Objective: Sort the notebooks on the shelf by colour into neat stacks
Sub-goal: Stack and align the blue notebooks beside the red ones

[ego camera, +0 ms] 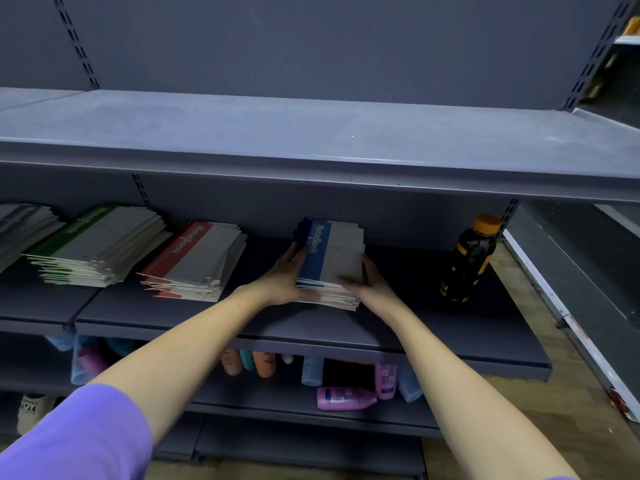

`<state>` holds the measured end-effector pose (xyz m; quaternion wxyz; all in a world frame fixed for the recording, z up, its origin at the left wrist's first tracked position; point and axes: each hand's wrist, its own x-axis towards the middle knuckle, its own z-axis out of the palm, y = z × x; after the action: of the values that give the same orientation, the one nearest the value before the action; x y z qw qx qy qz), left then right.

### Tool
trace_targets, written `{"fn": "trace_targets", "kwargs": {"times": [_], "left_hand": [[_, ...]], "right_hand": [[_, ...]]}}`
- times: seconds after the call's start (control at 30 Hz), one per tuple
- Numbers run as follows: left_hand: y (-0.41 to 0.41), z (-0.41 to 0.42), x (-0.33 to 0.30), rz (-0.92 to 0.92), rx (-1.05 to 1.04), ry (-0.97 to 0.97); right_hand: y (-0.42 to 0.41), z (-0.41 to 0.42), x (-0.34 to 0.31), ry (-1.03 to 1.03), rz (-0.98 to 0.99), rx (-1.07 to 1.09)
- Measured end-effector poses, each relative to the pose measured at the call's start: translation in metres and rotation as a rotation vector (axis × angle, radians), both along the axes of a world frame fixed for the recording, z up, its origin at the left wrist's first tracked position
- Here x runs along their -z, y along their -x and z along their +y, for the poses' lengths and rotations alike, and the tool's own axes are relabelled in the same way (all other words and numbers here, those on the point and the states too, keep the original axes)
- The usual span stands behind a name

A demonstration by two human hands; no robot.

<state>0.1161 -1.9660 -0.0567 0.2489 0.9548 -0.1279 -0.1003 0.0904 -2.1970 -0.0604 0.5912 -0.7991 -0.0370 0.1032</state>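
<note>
Both hands flank the blue-spined paper notebook stack (pixel 330 261) on the dark grey metal shelf (pixel 277 323): left hand (pixel 282 280) flat against its left edge, right hand (pixel 369 284) pressing its right side, fingers extended. Red-spined stack (pixel 197 259) and green-spined stack (pixel 104 245) lie leftward; black orange-capped bottle (pixel 469 259) stands right.

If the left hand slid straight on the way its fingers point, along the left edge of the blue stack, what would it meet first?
Probably the shelf's back panel. The left hand points up along the blue notebook stack, and nothing shows between fingertips and panel, though depth is unclear.
</note>
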Motion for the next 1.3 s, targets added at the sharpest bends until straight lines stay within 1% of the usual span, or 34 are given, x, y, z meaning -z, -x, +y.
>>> {"fn": "trace_targets", "kwargs": {"times": [0.1, 0.23, 0.37, 0.43, 0.5, 0.57, 0.63, 0.7, 0.77, 0.83, 0.9, 1.0, 1.1, 1.17, 1.2, 1.3], "left_hand": [[0.006, 0.003, 0.006, -0.032, -0.008, -0.069], [0.011, -0.006, 0.002, -0.085, -0.039, -0.135], [0.01, -0.013, 0.004, -0.072, -0.094, -0.125], [0.012, -0.014, 0.005, -0.068, -0.107, -0.118], [0.013, -0.012, 0.006, -0.098, -0.104, -0.148], [0.014, -0.008, 0.005, -0.188, -0.076, -0.183], [0.015, -0.005, 0.002, -0.276, -0.005, -0.187], [0.016, -0.006, -0.004, -0.319, 0.061, -0.185], [0.016, -0.008, -0.009, -0.285, 0.042, -0.151], [0.015, -0.012, -0.011, -0.233, -0.018, -0.114], [0.014, -0.016, -0.011, -0.233, -0.033, -0.132], [0.015, -0.016, -0.013, -0.232, -0.013, -0.151], [0.017, -0.011, -0.015, -0.187, -0.099, -0.039], [0.017, -0.012, -0.015, -0.148, -0.189, 0.077], [0.015, -0.014, -0.015, -0.139, -0.215, 0.105], [0.01, -0.016, -0.012, -0.134, -0.233, 0.06]], "right_hand": [[0.008, -0.004, 0.012, 0.127, -0.073, -0.07], [0.008, 0.0, 0.015, 0.232, -0.17, -0.02], [0.002, 0.005, 0.011, 0.393, -0.164, 0.001], [0.0, 0.006, 0.01, 0.439, -0.149, -0.023], [0.0, 0.003, 0.009, 0.434, -0.158, -0.032], [0.002, 0.0, 0.005, 0.419, -0.197, -0.018], [0.003, -0.002, 0.0, 0.428, -0.256, -0.022], [0.003, -0.004, -0.003, 0.469, -0.287, -0.011], [0.0, -0.005, -0.004, 0.474, -0.262, -0.005], [-0.003, -0.002, -0.008, 0.427, -0.202, -0.004], [-0.006, 0.001, -0.011, 0.41, -0.164, -0.025], [-0.004, -0.002, -0.01, 0.413, -0.177, -0.032], [0.004, -0.008, -0.011, 0.348, -0.176, 0.038], [0.004, -0.007, -0.011, 0.342, -0.173, 0.068], [0.002, -0.004, -0.011, 0.349, -0.175, 0.076], [-0.001, 0.007, -0.014, 0.383, -0.172, 0.086]]}}
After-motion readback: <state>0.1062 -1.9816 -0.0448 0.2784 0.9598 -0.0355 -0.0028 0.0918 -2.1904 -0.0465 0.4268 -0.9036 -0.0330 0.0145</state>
